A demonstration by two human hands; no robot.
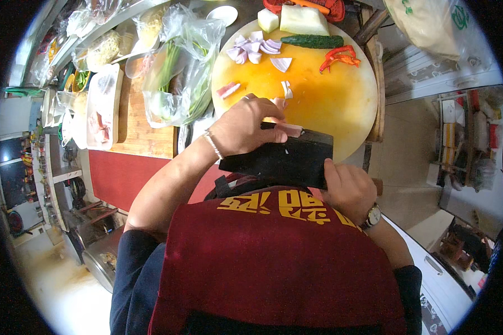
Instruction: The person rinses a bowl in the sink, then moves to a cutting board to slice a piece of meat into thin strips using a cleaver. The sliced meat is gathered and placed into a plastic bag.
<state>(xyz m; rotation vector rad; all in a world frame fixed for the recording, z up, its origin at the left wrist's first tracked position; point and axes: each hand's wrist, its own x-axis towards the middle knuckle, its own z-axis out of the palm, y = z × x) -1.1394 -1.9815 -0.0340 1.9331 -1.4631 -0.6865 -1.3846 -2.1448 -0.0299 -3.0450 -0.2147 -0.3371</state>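
Observation:
My right hand (348,189) grips a wide, dark cleaver (293,161) at its right end. The blade lies nearly flat over the near edge of a round, yellow-stained chopping board (343,104). My left hand (249,125) reaches over the blade from the left, with a pale pink strip of meat (292,130) between thumb and fingers, against the blade. Small bits cling to the dark steel. Beyond my left fingers are another meat piece (280,103), partly hidden, and white strips (286,89). More pink-and-white strips (228,89) lie at the board's left.
Cut purple onion (251,46), a cucumber (312,41), red chilli pieces (340,57) and a pale peeled melon chunk (304,20) lie along the board's far side. Left are a plastic bag of green stalks (180,79), a wooden board (140,125) and a white tray with meat (105,109).

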